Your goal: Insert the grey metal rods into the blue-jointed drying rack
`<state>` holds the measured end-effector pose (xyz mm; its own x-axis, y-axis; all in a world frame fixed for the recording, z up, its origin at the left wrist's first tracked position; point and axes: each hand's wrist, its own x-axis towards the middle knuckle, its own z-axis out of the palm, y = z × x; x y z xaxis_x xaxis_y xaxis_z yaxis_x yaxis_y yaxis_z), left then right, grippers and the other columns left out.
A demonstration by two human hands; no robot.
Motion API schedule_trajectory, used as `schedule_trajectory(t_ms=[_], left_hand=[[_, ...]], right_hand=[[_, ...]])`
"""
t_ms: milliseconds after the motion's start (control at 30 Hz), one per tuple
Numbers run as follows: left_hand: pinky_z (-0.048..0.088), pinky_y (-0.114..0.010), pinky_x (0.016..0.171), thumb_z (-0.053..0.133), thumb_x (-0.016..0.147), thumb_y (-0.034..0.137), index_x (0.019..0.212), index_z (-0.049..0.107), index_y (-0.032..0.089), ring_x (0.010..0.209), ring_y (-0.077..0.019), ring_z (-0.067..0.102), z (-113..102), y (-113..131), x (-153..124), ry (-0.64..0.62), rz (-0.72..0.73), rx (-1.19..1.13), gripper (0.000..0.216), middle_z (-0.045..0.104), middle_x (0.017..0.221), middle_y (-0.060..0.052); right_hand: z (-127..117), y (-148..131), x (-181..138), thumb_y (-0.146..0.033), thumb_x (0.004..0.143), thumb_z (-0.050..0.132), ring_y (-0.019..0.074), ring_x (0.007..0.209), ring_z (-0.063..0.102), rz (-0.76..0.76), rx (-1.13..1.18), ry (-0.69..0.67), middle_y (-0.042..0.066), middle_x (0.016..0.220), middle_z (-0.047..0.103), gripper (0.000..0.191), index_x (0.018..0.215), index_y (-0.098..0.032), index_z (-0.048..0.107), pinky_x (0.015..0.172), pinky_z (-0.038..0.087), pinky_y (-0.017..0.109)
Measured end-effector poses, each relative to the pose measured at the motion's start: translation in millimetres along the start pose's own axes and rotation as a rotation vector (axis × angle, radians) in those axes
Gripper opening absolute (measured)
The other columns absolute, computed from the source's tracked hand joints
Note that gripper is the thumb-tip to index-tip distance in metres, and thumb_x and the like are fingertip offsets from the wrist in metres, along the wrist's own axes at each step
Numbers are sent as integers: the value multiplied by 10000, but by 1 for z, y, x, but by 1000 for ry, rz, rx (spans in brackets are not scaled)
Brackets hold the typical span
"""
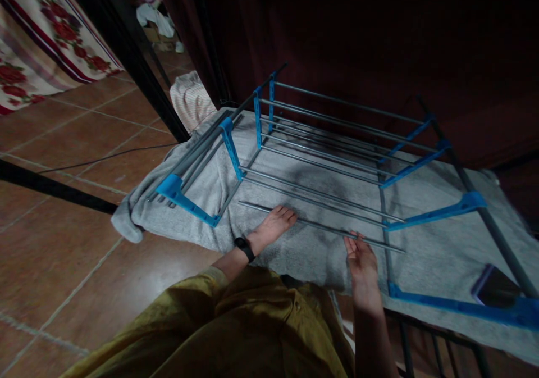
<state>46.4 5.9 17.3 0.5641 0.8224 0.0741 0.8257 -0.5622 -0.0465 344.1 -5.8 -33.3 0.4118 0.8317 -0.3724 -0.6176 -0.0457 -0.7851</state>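
No writing or brand can be read on anything here. The left hand [273, 224], a black watch [245, 249] on its wrist, lies flat with fingers stretched out, the tips touching a loose grey metal rod [320, 226]. The right hand [361, 260] is open too, palm turned up, fingertips under the same rod further along. The rod lies on a grey blanket [442, 260] on the floor, just in front of both hands. Beyond it stands a rack [328, 153] of grey rods with blue plastic brackets. Right of the right hand lies a dark phone [494, 288].
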Motion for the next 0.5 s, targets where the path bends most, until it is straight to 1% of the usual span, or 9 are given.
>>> schedule_trajectory(t_ms=[167, 333, 500], left_hand=[[414, -363, 911, 432, 959, 65, 1290, 575, 166, 999, -206, 600, 3, 0, -1, 21, -28, -16, 374, 663, 1074, -79], [434, -382, 934, 452, 942, 67, 1252, 610, 174, 1029, -222, 612, 9, -7, -6, 62, -91, -60, 363, 676, 1097, -90], [435, -414, 957, 449, 919, 56, 1246, 635, 165, 1053, -255, 617, 16, -23, -16, 106, -167, -96, 392, 692, 1106, -118]], right_hand=[[1, 3, 1, -161, 647, 799, 157, 872, 729, -9, 12, -34, -15, 863, 755, 210, 797, -218, 662, 890, 605, 343], [2, 5, 3, -148, 598, 840, 159, 828, 728, -4, 72, 7, -28, 795, 741, 262, 697, -218, 608, 851, 614, 350], [6, 6, 0, -220, 657, 841, 151, 768, 718, -28, 100, 7, -33, 742, 720, 266, 674, -236, 576, 818, 614, 335]])
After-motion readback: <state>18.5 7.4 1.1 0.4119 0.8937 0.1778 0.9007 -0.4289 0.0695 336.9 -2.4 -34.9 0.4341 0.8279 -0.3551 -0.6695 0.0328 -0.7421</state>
